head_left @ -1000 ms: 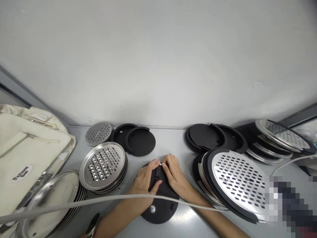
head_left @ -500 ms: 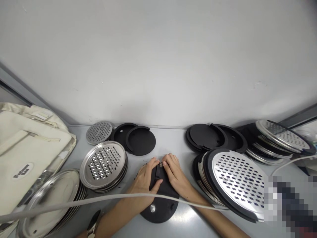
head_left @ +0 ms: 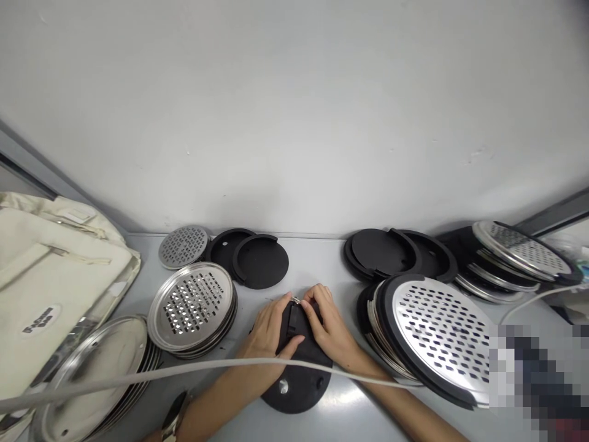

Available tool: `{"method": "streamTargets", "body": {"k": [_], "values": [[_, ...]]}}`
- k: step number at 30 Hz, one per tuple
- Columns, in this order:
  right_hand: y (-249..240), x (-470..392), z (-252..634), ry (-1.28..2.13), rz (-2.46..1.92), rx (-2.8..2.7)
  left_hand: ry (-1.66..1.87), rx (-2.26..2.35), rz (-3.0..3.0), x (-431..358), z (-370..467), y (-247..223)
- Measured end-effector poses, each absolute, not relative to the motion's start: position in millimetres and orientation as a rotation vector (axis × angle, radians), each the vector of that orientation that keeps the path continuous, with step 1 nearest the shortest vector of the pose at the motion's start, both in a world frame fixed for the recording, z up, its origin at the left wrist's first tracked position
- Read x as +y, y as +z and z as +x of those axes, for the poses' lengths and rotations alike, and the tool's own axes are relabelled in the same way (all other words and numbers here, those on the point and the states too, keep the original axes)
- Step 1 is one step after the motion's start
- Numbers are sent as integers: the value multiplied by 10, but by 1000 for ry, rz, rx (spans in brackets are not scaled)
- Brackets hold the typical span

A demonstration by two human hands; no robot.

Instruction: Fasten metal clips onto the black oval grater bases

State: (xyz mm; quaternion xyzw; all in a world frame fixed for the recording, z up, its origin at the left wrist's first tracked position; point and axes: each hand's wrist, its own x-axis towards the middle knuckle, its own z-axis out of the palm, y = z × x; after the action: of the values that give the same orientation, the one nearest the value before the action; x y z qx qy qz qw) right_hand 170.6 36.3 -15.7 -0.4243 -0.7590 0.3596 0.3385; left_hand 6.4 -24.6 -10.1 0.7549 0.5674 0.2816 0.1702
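Between my hands on the table lies a black round plate (head_left: pixel 294 393) with a silvery spot near its lower edge and a narrow black strip (head_left: pixel 292 320) running up its middle. My left hand (head_left: pixel 267 331) grips the left side of the plate, thumb lying over its face beside the strip. At the far edge, a small shiny metal piece (head_left: pixel 296 299) shows between my fingertips; its exact kind is too small to tell. My right hand (head_left: pixel 326 324) is curled around the plate's right side, thumb and forefinger pressed close to the metal piece.
Perforated metal discs (head_left: pixel 196 304) and plain metal plates (head_left: pixel 96 368) are stacked at left, beside a cream bag (head_left: pixel 59 270). Black round holders (head_left: pixel 260 261) lie near the wall. More perforated discs (head_left: pixel 442 331) stand at right. A white cable (head_left: pixel 197 366) crosses above my forearms.
My fingertips have shifted slightly at the plate's far edge, and the right fingers are more curled. The strip and metal piece show more clearly. The plate stays in nearly the same place.
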Motion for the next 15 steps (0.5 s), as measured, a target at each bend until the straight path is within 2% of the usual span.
{"method": "streamTargets", "body": {"k": [7, 15], "values": [[-136, 349, 1716, 988, -994, -1923, 891, 1572, 2058, -227, 31, -100], [-4, 306, 1729, 1016, -847, -2007, 1164, 1573, 2029, -169, -29, 40]]}}
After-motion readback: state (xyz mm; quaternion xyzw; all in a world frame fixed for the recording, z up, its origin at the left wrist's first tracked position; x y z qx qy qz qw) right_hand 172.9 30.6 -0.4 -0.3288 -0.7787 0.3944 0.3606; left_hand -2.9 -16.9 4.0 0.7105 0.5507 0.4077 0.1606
